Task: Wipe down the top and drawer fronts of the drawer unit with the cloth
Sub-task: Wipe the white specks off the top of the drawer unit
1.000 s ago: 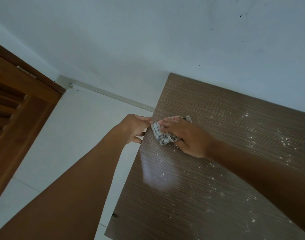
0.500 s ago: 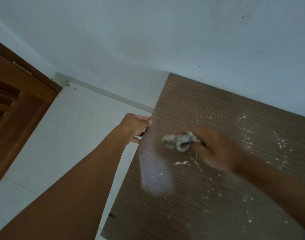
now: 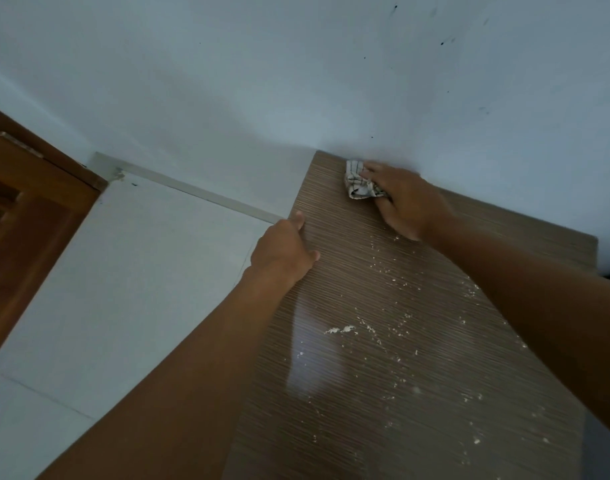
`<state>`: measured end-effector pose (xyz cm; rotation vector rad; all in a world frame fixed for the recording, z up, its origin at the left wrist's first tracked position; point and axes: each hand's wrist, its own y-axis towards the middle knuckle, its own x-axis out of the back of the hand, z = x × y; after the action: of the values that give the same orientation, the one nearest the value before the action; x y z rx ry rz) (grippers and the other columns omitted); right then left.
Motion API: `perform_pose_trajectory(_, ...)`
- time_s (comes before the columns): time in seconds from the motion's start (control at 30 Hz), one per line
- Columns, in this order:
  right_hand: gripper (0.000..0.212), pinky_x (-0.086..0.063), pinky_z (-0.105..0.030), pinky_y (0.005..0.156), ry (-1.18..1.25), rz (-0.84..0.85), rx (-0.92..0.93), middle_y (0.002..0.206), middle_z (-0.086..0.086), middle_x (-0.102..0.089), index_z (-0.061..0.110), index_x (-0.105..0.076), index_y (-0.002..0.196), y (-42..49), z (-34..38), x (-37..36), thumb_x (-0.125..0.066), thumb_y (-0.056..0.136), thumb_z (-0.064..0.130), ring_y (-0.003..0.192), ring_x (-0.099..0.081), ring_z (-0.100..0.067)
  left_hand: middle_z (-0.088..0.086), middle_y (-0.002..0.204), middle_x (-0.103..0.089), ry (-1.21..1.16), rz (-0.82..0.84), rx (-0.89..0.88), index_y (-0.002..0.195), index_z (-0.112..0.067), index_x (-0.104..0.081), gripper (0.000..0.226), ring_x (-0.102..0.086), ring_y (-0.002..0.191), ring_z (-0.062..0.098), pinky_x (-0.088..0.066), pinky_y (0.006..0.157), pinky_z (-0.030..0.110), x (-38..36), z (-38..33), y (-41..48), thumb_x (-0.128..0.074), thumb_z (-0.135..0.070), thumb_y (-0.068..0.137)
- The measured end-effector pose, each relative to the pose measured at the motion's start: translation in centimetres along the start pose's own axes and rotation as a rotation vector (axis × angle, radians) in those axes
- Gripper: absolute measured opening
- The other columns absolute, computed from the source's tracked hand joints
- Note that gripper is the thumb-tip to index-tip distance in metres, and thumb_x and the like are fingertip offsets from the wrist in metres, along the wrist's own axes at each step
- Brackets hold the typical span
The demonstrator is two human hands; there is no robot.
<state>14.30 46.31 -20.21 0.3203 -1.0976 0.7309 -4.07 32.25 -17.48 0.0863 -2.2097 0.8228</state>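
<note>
The drawer unit's top (image 3: pixel 383 393) is a glossy brown striped board, speckled with white crumbs and dust across its middle and right. My right hand (image 3: pixel 405 202) presses a crumpled checked cloth (image 3: pixel 359 181) onto the far left corner of the top, close to the wall. My left hand (image 3: pixel 282 252) grips the top's left edge, thumb on the surface and fingers curled over the side. The drawer fronts are out of sight.
A pale blue wall (image 3: pixel 296 81) runs right behind the unit. White floor tiles (image 3: pixel 123 289) lie to the left, with a baseboard strip (image 3: pixel 192 192) along the wall. A brown wooden door (image 3: pixel 23 216) stands at the far left.
My right hand has carried the cloth from the middle-left of the top up to the far corner by the wall. A small clump of white dust now lies mid-surface. My left hand stays on the edge.
</note>
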Motion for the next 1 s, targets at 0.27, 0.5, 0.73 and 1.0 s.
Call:
perform_pose_trajectory(0.27,0.050,-0.003,-0.027,0.115,0.232,-0.014,-0.018,0.151,0.011,-0.027,0.019,-0.042,0.144,-4.0,0.8,-1.9,-0.046,0.096,0.005,0.141,-0.011,-0.009,0.004,0.155,-0.037,0.003,0.022,0.010,0.151,-0.021,-0.029,0.082,-0.038,0.140,0.022,-0.030,0.111,0.031,0.2,0.0,0.2,-0.074,-0.028,0.084)
perform_pose_trajectory(0.5,0.055,-0.006,-0.035,0.118,0.236,0.046,0.013,0.154,0.001,-0.031,0.021,-0.041,0.144,-12.9,5.4,-5.5,-0.037,0.090,0.030,0.145,-0.015,-0.015,0.005,0.155,-0.036,0.014,0.032,0.009,0.152,-0.020,-0.028,0.082,-0.035,0.141,0.023,-0.028,0.114,0.033,0.1,0.3,0.5,-0.074,-0.030,0.084)
perform_pose_trajectory(0.73,0.050,-0.024,-0.040,0.118,0.309,0.081,0.100,0.149,0.002,-0.044,0.017,-0.053,0.136,-21.3,10.4,-8.7,-0.044,0.087,0.020,0.144,-0.028,-0.010,0.008,0.156,-0.033,0.111,0.063,-0.004,0.154,-0.019,-0.019,0.082,-0.035,0.141,0.027,-0.031,0.114,0.041,-0.3,0.3,0.7,-0.067,-0.033,0.089)
perform_pose_trajectory(1.0,0.035,-0.056,-0.032,0.073,0.411,-0.230,-0.103,0.111,-0.002,-0.065,0.021,-0.056,0.123,-16.6,8.0,-0.2,-0.041,0.091,0.021,0.090,-0.063,-0.015,0.010,0.149,-0.020,0.340,0.011,-0.144,0.145,-0.011,-0.031,0.067,-0.034,0.133,0.031,-0.040,0.105,0.044,-0.6,-1.1,0.0,-0.064,-0.031,0.091)
